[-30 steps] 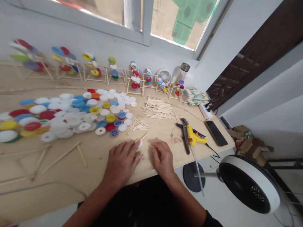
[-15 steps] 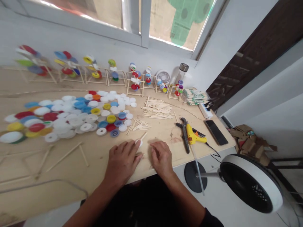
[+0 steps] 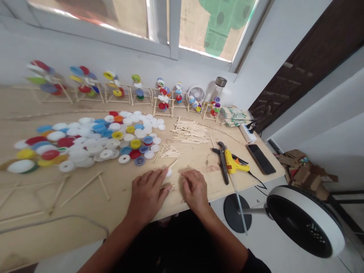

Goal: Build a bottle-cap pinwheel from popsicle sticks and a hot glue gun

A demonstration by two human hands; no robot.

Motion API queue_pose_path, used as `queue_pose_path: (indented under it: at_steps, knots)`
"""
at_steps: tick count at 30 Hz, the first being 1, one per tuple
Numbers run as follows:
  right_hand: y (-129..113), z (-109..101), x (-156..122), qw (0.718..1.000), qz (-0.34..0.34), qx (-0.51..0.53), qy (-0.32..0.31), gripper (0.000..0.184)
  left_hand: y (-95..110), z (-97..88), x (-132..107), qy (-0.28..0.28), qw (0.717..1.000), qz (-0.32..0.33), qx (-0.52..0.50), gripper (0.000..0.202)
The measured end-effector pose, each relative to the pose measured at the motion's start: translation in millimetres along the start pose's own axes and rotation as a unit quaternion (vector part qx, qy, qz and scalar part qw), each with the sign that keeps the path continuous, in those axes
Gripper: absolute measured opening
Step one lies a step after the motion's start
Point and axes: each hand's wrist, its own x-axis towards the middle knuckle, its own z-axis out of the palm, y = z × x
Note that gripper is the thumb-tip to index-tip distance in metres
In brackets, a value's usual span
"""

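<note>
My left hand (image 3: 148, 192) lies palm down near the front edge of the table, its fingertips pressed on a small white bottle cap (image 3: 168, 173). A short wooden stick (image 3: 173, 163) reaches out beyond that cap, and another stick's end (image 3: 172, 185) shows by the thumb. How cap and sticks meet is hidden under my fingers. A short distance to the right, my right hand (image 3: 195, 190) rests on the tabletop, fingers loosely bent, thumb and forefinger apart, with nothing seen in it. Short cut sticks (image 3: 170, 152) lie just beyond both hands.
Many coloured bottle caps (image 3: 93, 140) spread leftward; a stick pile (image 3: 189, 131) lies centre. Pliers-like cutters (image 3: 222, 163), a yellow glue gun (image 3: 233, 163) and a phone (image 3: 261, 159) sit right. Cap-and-stick wheels (image 3: 85, 79) line the wall. A fan (image 3: 305, 222) stands beside the table.
The view has shifted slightly, so things on the table appear a little further right. Both hands keep nearly the same pose, the left still on the white cap.
</note>
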Motion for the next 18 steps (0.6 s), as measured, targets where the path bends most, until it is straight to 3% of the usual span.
queue_pose_path:
  at_steps: [6, 12, 18]
  knots:
    - [-0.7, -2.2, 1.4, 1.000, 0.007, 0.000, -0.017, 0.023, -9.5, -5.3, 7.8, -0.032, 0.992, -0.084, -0.084, 0.045]
    - [-6.6, -4.0, 12.1, 0.991, 0.016, -0.085, -0.106, 0.018, -8.7, -14.1, 30.5, -0.108, 0.983, -0.118, -0.088, 0.033]
    - [-19.7, 0.7, 22.7, 0.969, 0.014, -0.183, -0.163, 0.013, 3.1, -12.3, 22.8, -0.083, 0.984, -0.143, -0.061, 0.026]
